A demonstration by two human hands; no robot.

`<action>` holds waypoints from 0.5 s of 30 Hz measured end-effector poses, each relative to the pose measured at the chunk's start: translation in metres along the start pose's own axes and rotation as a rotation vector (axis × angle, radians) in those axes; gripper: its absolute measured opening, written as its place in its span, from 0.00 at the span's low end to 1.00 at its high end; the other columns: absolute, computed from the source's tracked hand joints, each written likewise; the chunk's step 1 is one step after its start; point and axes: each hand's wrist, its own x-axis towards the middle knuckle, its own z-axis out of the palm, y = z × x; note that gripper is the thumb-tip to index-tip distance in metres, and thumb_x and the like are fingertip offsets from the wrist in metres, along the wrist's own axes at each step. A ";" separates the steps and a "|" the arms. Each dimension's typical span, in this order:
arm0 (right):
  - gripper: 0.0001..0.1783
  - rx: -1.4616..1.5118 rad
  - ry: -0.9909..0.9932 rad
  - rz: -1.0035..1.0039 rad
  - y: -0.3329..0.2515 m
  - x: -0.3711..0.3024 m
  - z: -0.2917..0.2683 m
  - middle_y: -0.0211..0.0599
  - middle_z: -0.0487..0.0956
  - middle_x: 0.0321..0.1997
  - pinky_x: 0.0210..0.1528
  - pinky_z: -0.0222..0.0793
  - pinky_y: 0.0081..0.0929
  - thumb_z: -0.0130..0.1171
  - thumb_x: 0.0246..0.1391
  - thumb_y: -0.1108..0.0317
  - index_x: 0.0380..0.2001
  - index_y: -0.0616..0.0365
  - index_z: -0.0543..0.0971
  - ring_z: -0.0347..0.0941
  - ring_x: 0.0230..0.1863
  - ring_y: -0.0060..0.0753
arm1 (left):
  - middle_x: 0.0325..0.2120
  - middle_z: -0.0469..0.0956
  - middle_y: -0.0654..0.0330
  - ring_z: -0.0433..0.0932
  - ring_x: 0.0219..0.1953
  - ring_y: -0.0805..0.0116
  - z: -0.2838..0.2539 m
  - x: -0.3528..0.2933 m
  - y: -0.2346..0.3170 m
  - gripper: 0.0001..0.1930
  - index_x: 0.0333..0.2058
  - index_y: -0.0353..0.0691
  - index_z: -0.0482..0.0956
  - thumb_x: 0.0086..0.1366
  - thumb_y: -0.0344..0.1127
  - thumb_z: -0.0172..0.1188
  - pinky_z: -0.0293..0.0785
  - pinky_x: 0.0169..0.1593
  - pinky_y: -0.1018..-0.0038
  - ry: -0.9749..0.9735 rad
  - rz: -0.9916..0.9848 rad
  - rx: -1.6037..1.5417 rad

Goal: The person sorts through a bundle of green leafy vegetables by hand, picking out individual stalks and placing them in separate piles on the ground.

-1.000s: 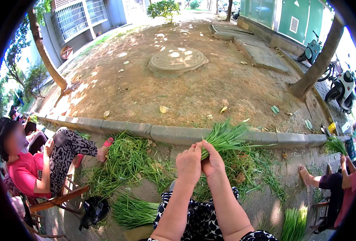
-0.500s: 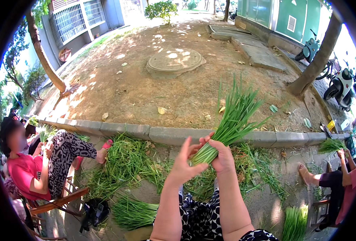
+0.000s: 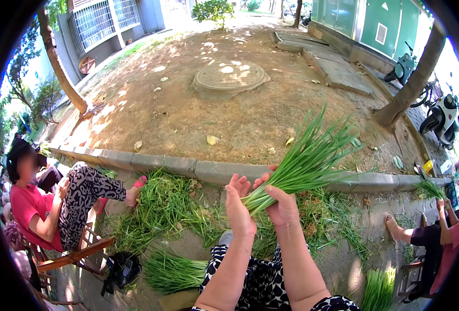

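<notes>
A bunch of long green garlic chives [image 3: 317, 160] lies in my right hand [image 3: 282, 205], whose thumb crosses over the pale stems. The leaves fan out up and to the right, above the kerb. My left hand [image 3: 239, 205] is open at the stem ends, palm turned toward them and fingers stretched upward. Some of its fingers are partly hidden behind the stems. Left of my knees, a laid-out bundle of chives [image 3: 175, 270] rests low near the ground.
Loose green trimmings [image 3: 157, 207] cover the ground before a stone kerb [image 3: 219, 172]. A seated person [image 3: 37, 207] is at the left, near a black bag [image 3: 121, 272]. Another person [image 3: 449, 233] at the right holds chives. A further bundle [image 3: 378, 290] lies at the lower right.
The bunch has tilted further right and its leaves spread wider. My left hand has turned upright beside the stem ends. The person at the left no longer shows greens in hand.
</notes>
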 end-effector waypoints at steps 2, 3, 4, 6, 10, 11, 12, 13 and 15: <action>0.32 0.073 0.009 -0.021 -0.003 -0.001 -0.003 0.37 0.73 0.39 0.52 0.70 0.37 0.59 0.41 0.82 0.52 0.59 0.63 0.72 0.44 0.37 | 0.51 0.65 0.54 0.65 0.55 0.65 0.003 -0.006 0.005 0.26 0.58 0.32 0.59 0.70 0.47 0.43 0.64 0.56 0.69 -0.056 0.006 0.067; 0.32 0.109 0.013 -0.033 -0.005 0.000 -0.004 0.37 0.73 0.39 0.52 0.70 0.37 0.57 0.41 0.83 0.52 0.59 0.63 0.72 0.44 0.37 | 0.52 0.65 0.55 0.64 0.55 0.65 0.005 -0.008 0.007 0.26 0.59 0.32 0.59 0.69 0.44 0.46 0.64 0.56 0.70 -0.086 0.009 0.100; 0.32 0.124 0.003 -0.046 -0.006 0.000 -0.003 0.37 0.73 0.40 0.52 0.69 0.37 0.57 0.41 0.83 0.53 0.59 0.63 0.71 0.45 0.37 | 0.52 0.64 0.54 0.64 0.56 0.64 0.005 -0.009 0.006 0.25 0.59 0.32 0.58 0.68 0.40 0.48 0.64 0.57 0.70 -0.157 0.052 0.194; 0.32 0.157 -0.016 -0.062 -0.005 0.001 -0.002 0.37 0.72 0.41 0.54 0.69 0.38 0.57 0.41 0.83 0.53 0.58 0.62 0.71 0.46 0.37 | 0.54 0.62 0.52 0.65 0.56 0.62 0.002 -0.011 0.004 0.25 0.60 0.33 0.57 0.66 0.32 0.51 0.65 0.57 0.69 -0.289 0.139 0.386; 0.32 0.224 0.016 -0.065 -0.005 0.003 -0.008 0.37 0.72 0.42 0.54 0.69 0.39 0.58 0.43 0.82 0.54 0.57 0.62 0.71 0.46 0.38 | 0.55 0.61 0.51 0.62 0.59 0.62 0.000 -0.010 0.006 0.28 0.61 0.33 0.56 0.61 0.22 0.51 0.64 0.58 0.69 -0.403 0.180 0.455; 0.32 0.244 0.018 -0.063 -0.005 0.003 -0.009 0.37 0.72 0.42 0.54 0.69 0.40 0.58 0.44 0.81 0.54 0.57 0.62 0.71 0.46 0.37 | 0.55 0.60 0.51 0.61 0.59 0.62 0.001 -0.010 0.008 0.28 0.61 0.33 0.55 0.61 0.21 0.50 0.63 0.59 0.69 -0.425 0.176 0.459; 0.32 0.264 0.019 -0.061 -0.006 0.003 -0.009 0.37 0.72 0.42 0.54 0.69 0.40 0.59 0.44 0.80 0.54 0.56 0.62 0.71 0.46 0.37 | 0.55 0.60 0.51 0.61 0.59 0.62 0.002 -0.010 0.012 0.28 0.61 0.33 0.55 0.61 0.21 0.50 0.62 0.60 0.69 -0.448 0.172 0.464; 0.30 0.275 0.028 -0.059 -0.006 0.003 -0.009 0.36 0.72 0.41 0.53 0.69 0.40 0.59 0.45 0.80 0.53 0.56 0.63 0.71 0.45 0.37 | 0.56 0.60 0.51 0.61 0.60 0.62 0.003 -0.010 0.014 0.29 0.61 0.33 0.55 0.61 0.21 0.50 0.61 0.60 0.69 -0.471 0.167 0.469; 0.28 0.301 0.045 -0.051 -0.006 0.003 -0.008 0.36 0.73 0.40 0.52 0.69 0.39 0.59 0.46 0.80 0.51 0.57 0.64 0.71 0.45 0.36 | 0.56 0.60 0.51 0.61 0.59 0.62 0.000 -0.010 0.013 0.27 0.61 0.32 0.56 0.62 0.22 0.48 0.60 0.61 0.69 -0.488 0.129 0.399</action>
